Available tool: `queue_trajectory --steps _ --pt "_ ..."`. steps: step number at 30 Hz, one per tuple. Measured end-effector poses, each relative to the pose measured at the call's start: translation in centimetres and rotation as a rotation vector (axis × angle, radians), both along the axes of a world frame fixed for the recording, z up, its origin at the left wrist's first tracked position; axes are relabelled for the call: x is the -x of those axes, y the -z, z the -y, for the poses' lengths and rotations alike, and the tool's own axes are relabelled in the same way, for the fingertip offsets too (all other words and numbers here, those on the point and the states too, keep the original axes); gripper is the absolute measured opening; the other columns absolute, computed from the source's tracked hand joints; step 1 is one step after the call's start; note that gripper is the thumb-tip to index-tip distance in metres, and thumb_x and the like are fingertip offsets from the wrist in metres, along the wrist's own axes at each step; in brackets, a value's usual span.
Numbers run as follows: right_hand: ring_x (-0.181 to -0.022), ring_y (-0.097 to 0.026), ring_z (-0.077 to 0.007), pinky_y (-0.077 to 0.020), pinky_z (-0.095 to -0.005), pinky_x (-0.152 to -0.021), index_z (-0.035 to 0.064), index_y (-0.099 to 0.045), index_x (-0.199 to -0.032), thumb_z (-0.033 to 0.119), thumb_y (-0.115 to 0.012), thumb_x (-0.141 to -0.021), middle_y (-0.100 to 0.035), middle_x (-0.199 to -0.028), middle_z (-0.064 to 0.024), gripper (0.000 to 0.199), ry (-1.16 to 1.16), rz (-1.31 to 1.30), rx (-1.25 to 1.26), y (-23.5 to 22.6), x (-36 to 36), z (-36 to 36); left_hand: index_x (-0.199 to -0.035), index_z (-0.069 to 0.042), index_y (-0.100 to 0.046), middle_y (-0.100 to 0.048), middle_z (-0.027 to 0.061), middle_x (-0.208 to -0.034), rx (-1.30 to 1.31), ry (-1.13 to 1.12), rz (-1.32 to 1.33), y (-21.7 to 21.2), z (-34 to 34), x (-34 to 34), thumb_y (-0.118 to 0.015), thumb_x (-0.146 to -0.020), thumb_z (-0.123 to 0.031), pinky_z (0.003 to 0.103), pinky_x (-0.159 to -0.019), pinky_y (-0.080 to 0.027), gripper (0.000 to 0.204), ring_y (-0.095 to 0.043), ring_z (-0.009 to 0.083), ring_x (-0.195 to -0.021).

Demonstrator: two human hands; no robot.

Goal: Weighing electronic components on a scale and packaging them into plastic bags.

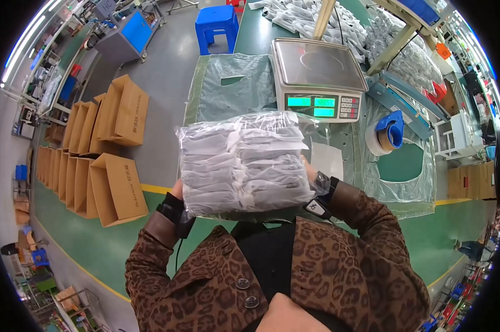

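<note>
A large clear plastic bag (241, 166), packed with two columns of flat white-wrapped items, is held in front of my chest over the table's near edge. My left hand (177, 190) grips its left side, mostly hidden behind the bag. On the opposite side my right hand (309, 169) closes on the bag's edge, its fingers partly covered by the plastic. Black bands circle both wrists. Just beyond the bag stands a weighing scale (319, 63) with a bare steel plate and lit green displays.
A blue tape dispenser (391, 131) and a blue-grey long-armed device (407, 105) stand on the right of the plastic-covered table (366, 193). White-wrapped items (299, 16) pile up at the back. Open cardboard boxes (120, 188) line the floor at left; a blue stool (216, 25) stands beyond.
</note>
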State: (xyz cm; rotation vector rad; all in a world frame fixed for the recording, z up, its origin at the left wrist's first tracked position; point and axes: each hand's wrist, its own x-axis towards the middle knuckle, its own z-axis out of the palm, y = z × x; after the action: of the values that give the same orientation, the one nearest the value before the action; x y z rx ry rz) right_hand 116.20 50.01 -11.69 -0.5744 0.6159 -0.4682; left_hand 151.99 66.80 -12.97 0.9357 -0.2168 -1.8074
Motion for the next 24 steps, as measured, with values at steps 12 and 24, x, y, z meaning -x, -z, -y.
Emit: queue_trajectory --steps 12,24 --pt "-0.103 -0.055 -0.0310 -0.0463 -0.0429 -0.091 -0.0019 -0.045 -0.123 0.049 -0.026 -0.093 -0.054 -0.115 -0.0179 0.062 0.013 -0.002 0.119 -0.7 -0.5 -2.5 -0.131 -0.002 -0.041 -0.051 0.0074 -0.125 0.005 0.046 -0.032 -2.6 1.4 1.9 -0.042 -0.095 -0.029 0.034 -0.094 -0.044 0.045 -0.054 0.0215 -0.105" --pt "-0.107 -0.054 -0.0271 -0.0455 -0.0395 -0.093 0.0003 -0.041 -0.127 0.038 -0.029 -0.096 -0.052 -0.121 -0.0151 0.051 0.087 0.293 -0.164 -1.3 -3.8 -5.3 -0.131 -0.002 -0.040 -0.051 0.0084 -0.126 -0.024 0.171 0.054 -3.9 12.5 -0.7 -0.038 -0.096 -0.038 0.034 -0.095 -0.043 0.050 -0.052 0.0208 -0.108"
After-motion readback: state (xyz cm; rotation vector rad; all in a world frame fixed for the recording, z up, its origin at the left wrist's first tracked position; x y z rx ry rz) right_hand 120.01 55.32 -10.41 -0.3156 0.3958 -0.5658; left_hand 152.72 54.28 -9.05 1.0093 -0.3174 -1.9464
